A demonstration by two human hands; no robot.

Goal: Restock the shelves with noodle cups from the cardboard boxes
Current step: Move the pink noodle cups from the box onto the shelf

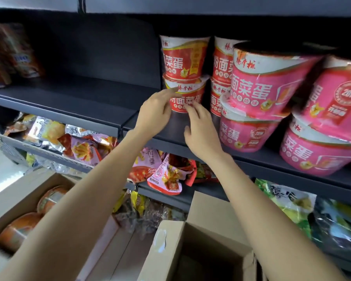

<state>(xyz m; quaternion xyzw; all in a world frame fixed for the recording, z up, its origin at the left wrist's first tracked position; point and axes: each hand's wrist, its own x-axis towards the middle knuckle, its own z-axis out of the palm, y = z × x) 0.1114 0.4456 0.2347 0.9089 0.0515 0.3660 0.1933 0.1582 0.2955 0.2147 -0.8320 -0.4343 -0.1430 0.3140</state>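
Cardboard box point(195, 252) nearest; left hand point(154, 112), right hand point(201, 128) touch lower red cup point(185, 98), grip loose, unclosed.

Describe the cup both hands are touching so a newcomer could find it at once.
On the dark middle shelf, find the leftmost stack of two red cups, beside the bare stretch. It is the bottom red cup; the pink cups sit farther right.

I see both hands at the lower red noodle cup point(185, 100) on the dark shelf point(101, 110): left hand point(155, 110) fingertips on its rim, right hand point(201, 126) touching its base. Cardboard boxes point(14, 201) sit below; pink cups point(265, 86) are stacked right.
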